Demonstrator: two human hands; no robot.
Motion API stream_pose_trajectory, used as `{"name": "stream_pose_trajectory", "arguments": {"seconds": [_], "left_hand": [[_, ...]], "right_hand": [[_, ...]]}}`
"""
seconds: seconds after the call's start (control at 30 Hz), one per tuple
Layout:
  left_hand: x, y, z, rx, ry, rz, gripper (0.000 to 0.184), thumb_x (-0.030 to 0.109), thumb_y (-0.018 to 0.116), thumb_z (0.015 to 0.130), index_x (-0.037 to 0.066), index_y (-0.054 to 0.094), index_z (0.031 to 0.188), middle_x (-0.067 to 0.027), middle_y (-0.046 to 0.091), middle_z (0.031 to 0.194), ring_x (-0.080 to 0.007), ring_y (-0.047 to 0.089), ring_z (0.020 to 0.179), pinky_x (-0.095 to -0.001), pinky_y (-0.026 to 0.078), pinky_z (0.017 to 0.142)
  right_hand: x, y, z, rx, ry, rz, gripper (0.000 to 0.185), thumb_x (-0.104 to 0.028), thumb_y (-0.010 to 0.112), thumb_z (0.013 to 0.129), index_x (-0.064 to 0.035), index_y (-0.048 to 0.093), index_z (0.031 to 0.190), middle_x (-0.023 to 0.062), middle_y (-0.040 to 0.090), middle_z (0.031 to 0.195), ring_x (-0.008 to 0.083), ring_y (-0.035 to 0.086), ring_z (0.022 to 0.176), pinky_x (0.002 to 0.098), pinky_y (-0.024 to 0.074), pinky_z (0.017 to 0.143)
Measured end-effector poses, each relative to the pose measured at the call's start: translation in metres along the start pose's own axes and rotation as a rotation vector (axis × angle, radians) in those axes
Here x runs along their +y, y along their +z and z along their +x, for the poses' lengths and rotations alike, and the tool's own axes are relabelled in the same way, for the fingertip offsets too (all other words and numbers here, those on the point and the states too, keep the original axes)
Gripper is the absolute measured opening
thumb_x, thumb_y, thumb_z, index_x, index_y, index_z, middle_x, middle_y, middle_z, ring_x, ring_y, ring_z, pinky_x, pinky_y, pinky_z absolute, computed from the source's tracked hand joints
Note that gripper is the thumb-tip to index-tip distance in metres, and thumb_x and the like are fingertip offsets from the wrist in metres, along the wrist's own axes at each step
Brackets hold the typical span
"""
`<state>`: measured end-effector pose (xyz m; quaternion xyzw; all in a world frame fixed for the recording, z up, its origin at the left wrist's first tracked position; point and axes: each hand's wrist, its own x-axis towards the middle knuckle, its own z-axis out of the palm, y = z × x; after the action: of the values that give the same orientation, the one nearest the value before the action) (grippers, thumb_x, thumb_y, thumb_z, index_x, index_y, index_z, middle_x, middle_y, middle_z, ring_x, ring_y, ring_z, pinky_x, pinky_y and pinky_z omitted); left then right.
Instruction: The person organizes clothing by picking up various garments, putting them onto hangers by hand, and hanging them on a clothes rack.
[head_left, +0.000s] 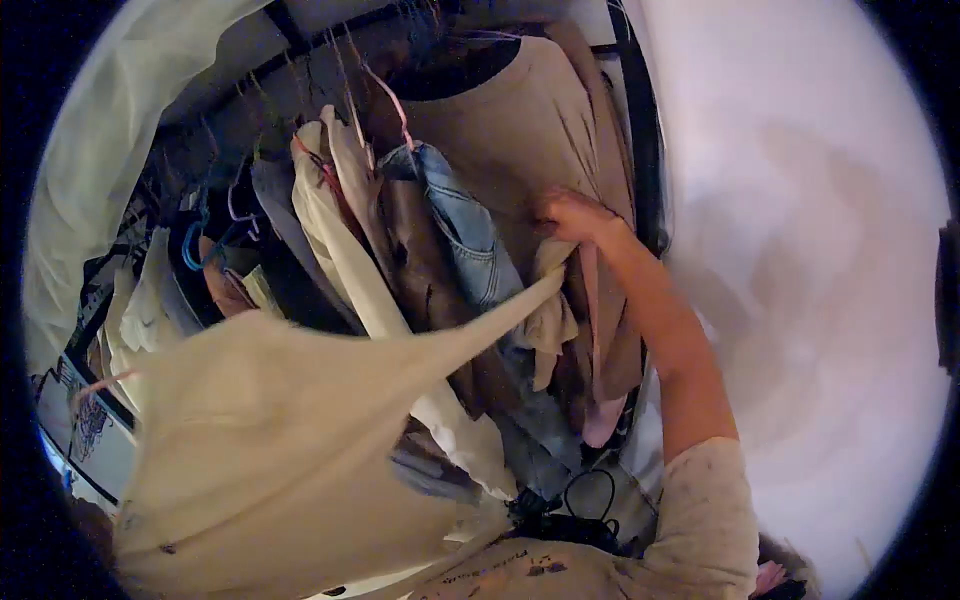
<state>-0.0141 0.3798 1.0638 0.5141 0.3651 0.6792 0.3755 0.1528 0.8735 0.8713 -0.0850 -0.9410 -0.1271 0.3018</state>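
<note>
My right hand (572, 216) is closed on a corner of a beige shirt (270, 420), in front of a brown top (500, 130) on the rack. From that grip the cloth is pulled taut toward the lower left, where it spreads wide. A pink hanger end (108, 382) sticks out past its left edge. A bunched end of beige fabric (552, 320) hangs below my fingers. Beside the hand hangs a blue denim garment (462, 225). My left hand does not show; the spread shirt covers much of the lower left.
Several garments, among them a cream one (345, 245), hang close together on hangers from a dark rack (640, 130). A sheer curtain (80, 200) drapes at the left. A white surface (820, 250) rises on the right. A black cord (590, 490) loops below the clothes.
</note>
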Motion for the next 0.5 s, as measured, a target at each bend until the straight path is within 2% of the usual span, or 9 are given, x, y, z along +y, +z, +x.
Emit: {"name": "stream_pose_trajectory", "arguments": {"seconds": [0.1,0.2,0.3,0.33,0.4,0.5], "left_hand": [[-0.001,-0.005,-0.007,0.002,-0.009,-0.001,0.012,0.010,0.053,0.074,0.005,0.043,0.077,-0.0040,0.039,0.059,-0.0118,0.037,0.048,-0.0244,0.032,0.044],[-0.003,-0.007,-0.013,-0.005,-0.015,-0.011,0.013,0.011,0.053,0.073,0.005,0.043,0.078,-0.0044,0.039,0.058,-0.0118,0.037,0.047,-0.0245,0.031,0.043],[-0.005,-0.006,-0.019,-0.022,-0.021,-0.023,0.014,0.011,0.054,0.072,0.005,0.043,0.078,-0.0047,0.040,0.058,-0.0117,0.037,0.047,-0.0246,0.031,0.042],[-0.007,-0.004,-0.021,-0.034,-0.022,-0.025,0.014,0.011,0.054,0.072,0.005,0.043,0.078,-0.0048,0.040,0.058,-0.0117,0.037,0.047,-0.0246,0.031,0.042],[-0.011,0.001,-0.023,-0.066,-0.035,-0.038,0.015,0.011,0.054,0.072,0.005,0.043,0.079,-0.0050,0.040,0.058,-0.0117,0.037,0.046,-0.0246,0.031,0.042],[-0.019,0.007,-0.021,-0.127,-0.062,-0.060,0.016,0.012,0.055,0.071,0.005,0.043,0.079,-0.0054,0.041,0.058,-0.0116,0.037,0.046,-0.0247,0.030,0.041]], "right_hand": [[-0.007,0.006,-0.010,0.105,-0.308,-0.532,0.025,-0.019,0.068,0.070,-0.0031,0.064,0.089,0.0175,0.062,0.093,0.0322,0.055,0.103,0.0400,0.0423,0.094],[-0.022,0.031,-0.009,-0.191,-0.099,-0.418,0.030,-0.016,0.067,0.073,-0.0025,0.063,0.100,0.0175,0.062,0.102,0.0303,0.054,0.109,0.0370,0.0394,0.100],[-0.052,0.089,0.026,-0.068,0.403,0.678,0.039,-0.018,0.064,0.079,-0.0017,0.058,0.115,0.0158,0.058,0.119,0.0271,0.050,0.117,0.0352,0.0371,0.101],[-0.076,0.086,0.037,0.028,0.360,0.854,0.042,-0.018,0.062,0.081,-0.0012,0.055,0.119,0.0141,0.055,0.124,0.0248,0.049,0.117,0.0345,0.0369,0.100],[-0.116,0.073,0.051,0.105,0.252,0.989,0.041,-0.018,0.062,0.081,-0.0012,0.055,0.119,0.0142,0.055,0.124,0.0249,0.049,0.116,0.0347,0.0371,0.100],[-0.147,0.061,0.062,0.024,0.216,0.891,0.041,-0.019,0.062,0.082,-0.0012,0.056,0.118,0.0143,0.056,0.123,0.0251,0.049,0.115,0.0350,0.0375,0.099]]}}
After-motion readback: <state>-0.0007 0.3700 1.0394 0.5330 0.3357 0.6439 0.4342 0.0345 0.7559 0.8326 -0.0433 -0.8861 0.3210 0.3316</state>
